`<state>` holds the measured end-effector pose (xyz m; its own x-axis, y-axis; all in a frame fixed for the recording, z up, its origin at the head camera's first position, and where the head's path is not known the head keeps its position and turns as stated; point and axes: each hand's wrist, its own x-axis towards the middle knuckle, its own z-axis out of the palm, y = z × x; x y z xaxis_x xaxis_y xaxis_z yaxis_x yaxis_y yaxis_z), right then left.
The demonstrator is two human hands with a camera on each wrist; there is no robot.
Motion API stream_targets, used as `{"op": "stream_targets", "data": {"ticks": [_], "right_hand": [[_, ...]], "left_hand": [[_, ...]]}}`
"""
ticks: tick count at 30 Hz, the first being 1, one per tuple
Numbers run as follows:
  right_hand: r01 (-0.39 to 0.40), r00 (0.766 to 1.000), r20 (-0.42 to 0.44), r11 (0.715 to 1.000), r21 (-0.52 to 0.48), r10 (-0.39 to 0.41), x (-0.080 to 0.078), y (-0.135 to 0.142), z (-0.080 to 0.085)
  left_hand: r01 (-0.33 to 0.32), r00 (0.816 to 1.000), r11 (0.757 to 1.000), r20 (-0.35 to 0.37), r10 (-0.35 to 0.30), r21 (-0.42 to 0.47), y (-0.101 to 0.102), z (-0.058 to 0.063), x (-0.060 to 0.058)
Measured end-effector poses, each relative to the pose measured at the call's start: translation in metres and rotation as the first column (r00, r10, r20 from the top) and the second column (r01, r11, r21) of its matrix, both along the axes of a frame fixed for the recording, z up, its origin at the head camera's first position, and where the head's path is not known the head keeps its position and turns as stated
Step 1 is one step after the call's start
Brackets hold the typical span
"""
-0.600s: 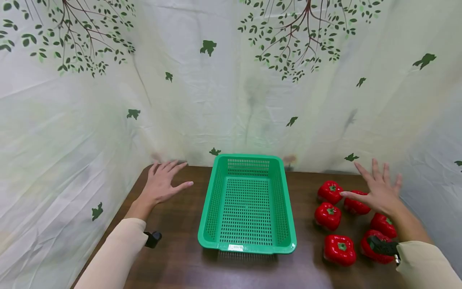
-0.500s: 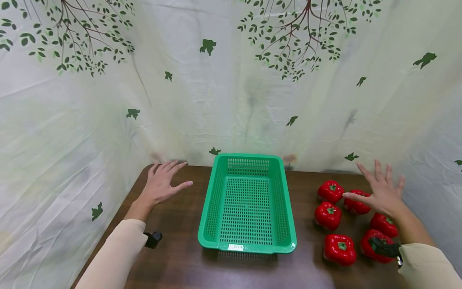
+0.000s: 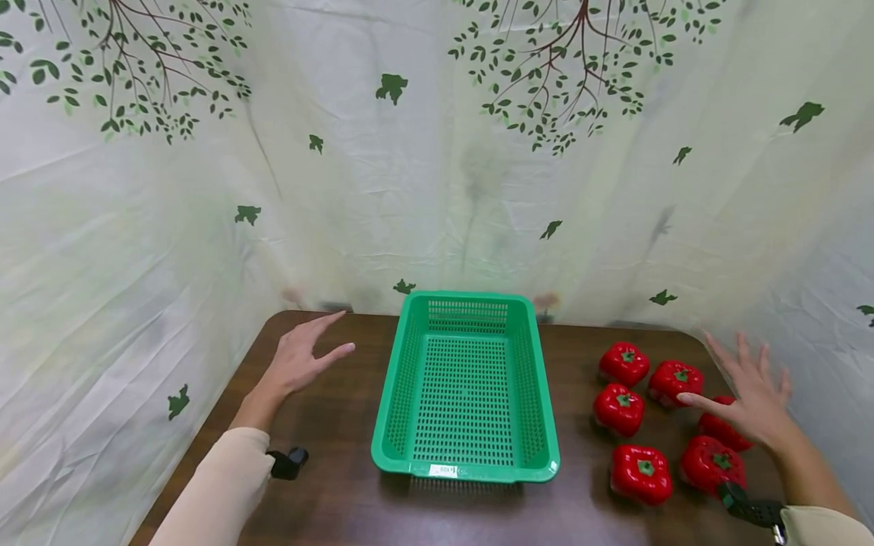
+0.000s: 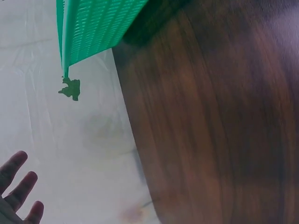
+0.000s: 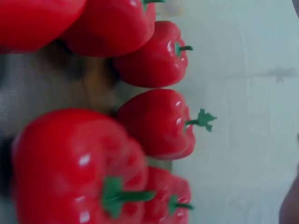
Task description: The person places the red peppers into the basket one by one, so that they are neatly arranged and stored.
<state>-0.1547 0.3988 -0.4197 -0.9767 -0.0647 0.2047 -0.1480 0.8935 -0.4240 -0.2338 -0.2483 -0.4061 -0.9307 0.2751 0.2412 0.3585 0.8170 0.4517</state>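
Note:
Several red bell peppers with green stems sit on the right of the table, among them a front one (image 3: 640, 474) and a back one (image 3: 624, 364). Over the rightmost pepper (image 3: 727, 431), partly covering it, my right hand (image 3: 754, 394) has its fingers spread and holds nothing. The right wrist view shows a large near pepper (image 5: 70, 163) and a sliver of the hand at the right edge. Left of the green plastic basket (image 3: 466, 398), my left hand (image 3: 303, 356) is raised with straight fingers, holding nothing. Its fingertips (image 4: 23, 189) appear at lower left in the left wrist view.
The basket stands mid-table, its perforated floor bare. A dark brown wooden table (image 3: 328, 485) lies beneath everything. White cloth (image 3: 444, 189) printed with leaves and branches hangs behind and at both sides. Black straps with small devices are on both wrists.
My right hand has moved right and nearer to me, uncovering more of the back right pepper. The left hand has turned slightly, its fingers now overlapping. Peppers and basket stay put.

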Motion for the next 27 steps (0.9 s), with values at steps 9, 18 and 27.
{"op": "stream_targets", "data": {"ticks": [9,18,27], "right_hand": [[0.071,0.993,-0.088,0.989,-0.131,-0.083,0.027,0.017,-0.023],[0.169,0.976,-0.111,0.971,-0.167,-0.189,0.051,0.022,-0.048],[0.219,0.957,-0.132,0.942,-0.254,-0.258,0.071,0.019,-0.074]], "left_hand": [[0.011,0.986,0.967,0.158,-0.053,0.254,0.004,-0.015,0.006],[0.077,0.939,0.921,0.284,-0.196,0.382,0.007,-0.026,0.009],[0.078,0.871,0.862,0.387,-0.304,0.5,0.012,-0.043,0.011]]}}
